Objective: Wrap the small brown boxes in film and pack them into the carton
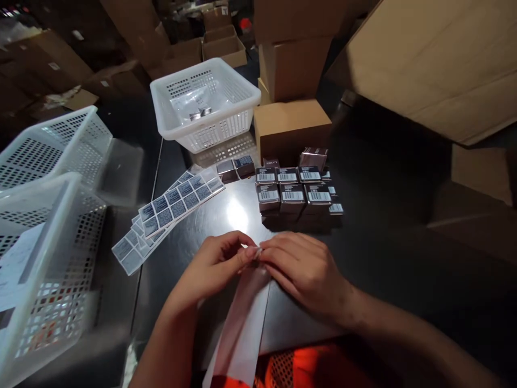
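Note:
A long white paper strip (pixel 246 318) hangs from my fingers down toward my lap. My left hand (pixel 222 261) pinches its upper end between thumb and index finger. Right beside it, my right hand (pixel 301 264) has its fingers closed on the same end, so both sets of fingertips meet there. Just beyond my right hand stand several small dark boxes (pixel 293 195) in rows, with white barcode labels on top. Overlapping sheets of dark printed stickers (pixel 177 205) lie to the left of my hands.
A white perforated basket (pixel 218 129) with clear plastic and small items stands behind, beside a brown carton (pixel 293 126). More white baskets (pixel 52 264) line the left side. Two small dark boxes (pixel 236 168) lie near the stickers. A large cardboard box (pixel 440 59) leans in at upper right.

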{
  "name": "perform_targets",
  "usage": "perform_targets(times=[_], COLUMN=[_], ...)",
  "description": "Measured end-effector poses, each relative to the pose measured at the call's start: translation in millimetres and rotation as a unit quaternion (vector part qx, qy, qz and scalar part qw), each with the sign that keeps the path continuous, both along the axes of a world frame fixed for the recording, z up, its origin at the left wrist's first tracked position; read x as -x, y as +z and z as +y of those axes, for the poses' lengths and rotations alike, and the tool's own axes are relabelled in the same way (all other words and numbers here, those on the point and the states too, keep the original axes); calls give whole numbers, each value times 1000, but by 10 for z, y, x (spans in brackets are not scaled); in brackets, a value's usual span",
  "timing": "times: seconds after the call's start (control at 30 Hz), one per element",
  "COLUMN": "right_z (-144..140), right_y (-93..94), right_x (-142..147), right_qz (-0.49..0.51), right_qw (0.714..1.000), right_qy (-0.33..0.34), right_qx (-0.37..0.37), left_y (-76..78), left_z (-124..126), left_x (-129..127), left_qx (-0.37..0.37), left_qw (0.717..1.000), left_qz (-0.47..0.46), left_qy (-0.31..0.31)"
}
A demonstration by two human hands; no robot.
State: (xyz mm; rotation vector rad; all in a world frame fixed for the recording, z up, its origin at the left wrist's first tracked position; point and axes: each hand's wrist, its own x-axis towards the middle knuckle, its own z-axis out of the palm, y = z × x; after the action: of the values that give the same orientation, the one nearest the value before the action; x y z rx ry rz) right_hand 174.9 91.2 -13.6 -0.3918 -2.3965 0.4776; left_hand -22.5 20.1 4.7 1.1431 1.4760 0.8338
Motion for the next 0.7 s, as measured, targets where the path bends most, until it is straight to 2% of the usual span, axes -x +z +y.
perform_targets(times=[0.13, 0.23, 0.27, 0.3, 0.4, 0.47, 0.57, 0.63, 0.7], right_z=[0, 73, 120, 179, 401, 545, 680, 707, 695], right_y=[63, 182, 227, 266, 300, 239, 95, 34, 41], right_x=[4, -122, -191, -267, -474, -549, -553, -525, -511], right_qz=[1, 81, 112, 135, 147, 107, 38, 38, 64], right_qw=[998, 992, 990, 990, 976, 966, 965, 963, 960], right_qy=[37, 93, 83, 42, -162, -237, -253, -252, -252], right_qx=[-50, -12, 6, 17, -9, -1, 63, 91, 106], left_y=[2, 12, 7, -5, -94, -175, -251, -244, -206], left_z=[4, 5, 7, 12, 39, 65, 98, 107, 106], left_x=[55, 117, 134, 147, 153, 131, 46, -51, -169], left_qx=[8, 11, 9, 7, 22, 42, 42, 32, 29], left_qw=[998, 997, 997, 996, 991, 983, 971, 968, 971], left_qz=[63, 70, 65, 56, 27, 25, 70, 86, 64], left_qy=[9, 35, 48, 63, 129, 180, 227, 232, 229])
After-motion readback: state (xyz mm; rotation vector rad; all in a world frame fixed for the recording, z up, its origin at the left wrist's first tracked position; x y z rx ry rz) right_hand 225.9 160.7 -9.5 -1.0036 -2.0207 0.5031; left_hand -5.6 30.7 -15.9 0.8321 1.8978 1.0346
